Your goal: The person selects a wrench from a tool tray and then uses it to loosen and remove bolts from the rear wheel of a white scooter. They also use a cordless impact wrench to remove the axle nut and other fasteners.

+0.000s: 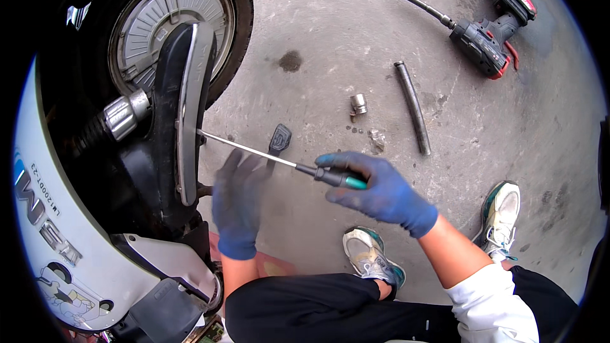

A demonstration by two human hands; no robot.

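Note:
My right hand point(386, 192), in a blue work glove, grips the black and green handle of a long screwdriver point(330, 176). Its thin metal shaft runs left, and the tip meets the edge of the long black swingarm cover with a grey trim strip point(189, 114) on a scooter. My left hand point(238, 198), gloved alike, is below the shaft beside the cover. Motion smears its fingers, so whether they hold anything does not show. Just past the shaft, a black rubber-topped pedal or lever point(279, 140) sticks out.
The scooter's rear wheel point(236, 38) stands at the far left, with white bodywork point(70, 248) nearer me. On the concrete lie a metal tube point(413, 108), a socket point(359, 104) and a cordless impact wrench point(483, 44) with a long socket. My shoes point(375, 257) are at the near right.

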